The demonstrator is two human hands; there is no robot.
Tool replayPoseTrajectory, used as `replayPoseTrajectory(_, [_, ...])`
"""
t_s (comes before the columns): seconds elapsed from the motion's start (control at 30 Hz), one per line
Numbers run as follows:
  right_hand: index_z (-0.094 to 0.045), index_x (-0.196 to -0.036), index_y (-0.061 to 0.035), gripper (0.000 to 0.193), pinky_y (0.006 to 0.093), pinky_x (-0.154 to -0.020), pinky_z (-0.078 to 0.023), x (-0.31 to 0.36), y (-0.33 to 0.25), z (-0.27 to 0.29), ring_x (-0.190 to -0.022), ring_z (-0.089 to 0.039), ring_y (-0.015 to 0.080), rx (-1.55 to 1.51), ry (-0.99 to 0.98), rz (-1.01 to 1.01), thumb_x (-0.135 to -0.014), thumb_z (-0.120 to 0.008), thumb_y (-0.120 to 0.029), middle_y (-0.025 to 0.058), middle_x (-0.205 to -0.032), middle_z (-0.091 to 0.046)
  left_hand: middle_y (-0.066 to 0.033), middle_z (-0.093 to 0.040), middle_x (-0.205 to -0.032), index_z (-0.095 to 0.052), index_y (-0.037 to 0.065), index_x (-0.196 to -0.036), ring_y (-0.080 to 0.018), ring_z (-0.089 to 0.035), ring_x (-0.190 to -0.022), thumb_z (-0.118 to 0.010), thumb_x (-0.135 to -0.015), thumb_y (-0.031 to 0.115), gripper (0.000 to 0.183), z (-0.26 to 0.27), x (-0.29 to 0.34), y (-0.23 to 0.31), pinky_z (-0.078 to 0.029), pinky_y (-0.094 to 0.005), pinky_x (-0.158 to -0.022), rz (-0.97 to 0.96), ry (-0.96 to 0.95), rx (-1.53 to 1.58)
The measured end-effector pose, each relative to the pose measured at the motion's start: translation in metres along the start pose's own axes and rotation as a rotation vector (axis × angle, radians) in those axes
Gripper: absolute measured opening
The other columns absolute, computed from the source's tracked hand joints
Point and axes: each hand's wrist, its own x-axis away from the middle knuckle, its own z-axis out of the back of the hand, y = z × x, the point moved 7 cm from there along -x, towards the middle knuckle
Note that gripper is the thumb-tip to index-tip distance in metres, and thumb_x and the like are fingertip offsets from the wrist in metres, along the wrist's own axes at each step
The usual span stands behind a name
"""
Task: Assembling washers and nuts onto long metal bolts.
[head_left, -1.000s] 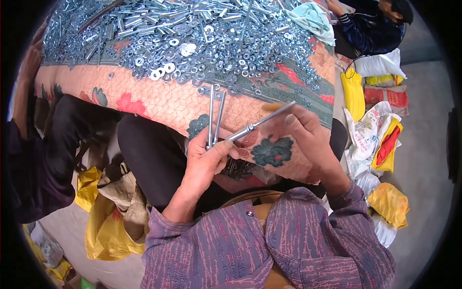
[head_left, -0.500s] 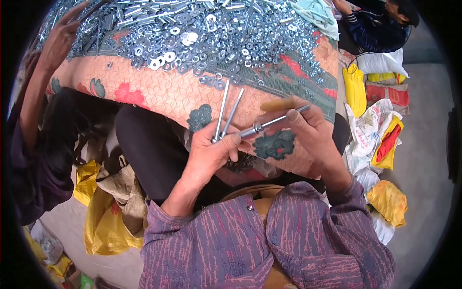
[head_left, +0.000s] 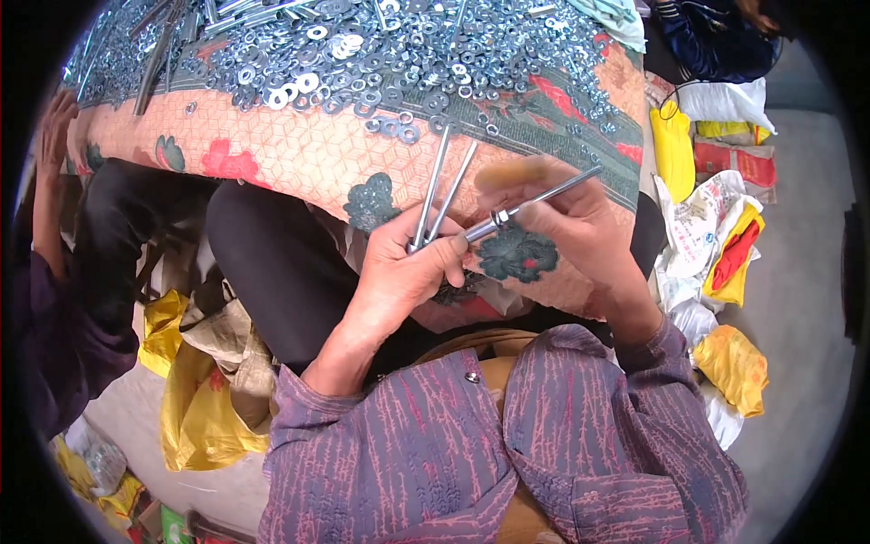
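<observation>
My left hand (head_left: 399, 274) is closed around several long metal expansion bolts. Two bare bolt shanks (head_left: 457, 186) stick up from its fingers, spread in a narrow V. A third expansion bolt (head_left: 569, 183) points up to the right, its thicker sleeve in the left fingertips. A nut (head_left: 500, 217) sits partway along that bolt. Just beyond the nut, my right hand (head_left: 584, 218) has its thumb against the threaded rod. A yellowish covering (head_left: 512, 172) is on a right finger, and these fingers are partly blurred.
Loose washers (head_left: 349, 45), nuts and metal tubes lie heaped on a flowered cloth (head_left: 299, 145) before me. At left is another person's hand (head_left: 56, 127); a person in dark clothing (head_left: 716, 41) sits far right. Yellow bags (head_left: 204, 417) and white sacks (head_left: 698, 218) lie on the floor.
Both my hands and the bolts have shifted slightly up in the picture, the rod tip also to the right. The person at left has lowered a hand from the hardware pile.
</observation>
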Motion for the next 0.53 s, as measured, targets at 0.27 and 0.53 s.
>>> replayPoseTrajectory(0.27, [-0.063,-0.104,0.0024,0.018,0.0261,-0.08,-0.051,0.003,0.004,-0.023,-0.087,-0.064,0.0125,0.147,-0.103,-0.046,-0.088,-0.063,-0.005,0.0055,-0.093,-0.066,-0.0002,-0.063,-0.068,-0.064,0.005,-0.093,-0.0014,-0.047,-0.052,-0.068,-0.088,0.016,0.012,0.007,0.005,0.001,-0.028,-0.0164,-0.042,-0.14,0.053,-0.044])
replayPoseTrajectory(0.53, [-0.062,-0.109,0.0012,0.023,0.0278,-0.084,-0.052,0.005,-0.005,-0.03,-0.092,-0.064,0.0141,0.036,-0.183,0.177,-0.089,-0.063,-0.01,0.0086,-0.099,-0.065,-0.0097,-0.059,-0.06,-0.06,0.002,-0.096,-0.0036,-0.034,-0.036,-0.067,-0.087,0.012,0.015,0.012,0.023,0.014,-0.02,-0.0185,-0.033,-0.105,0.038,0.05])
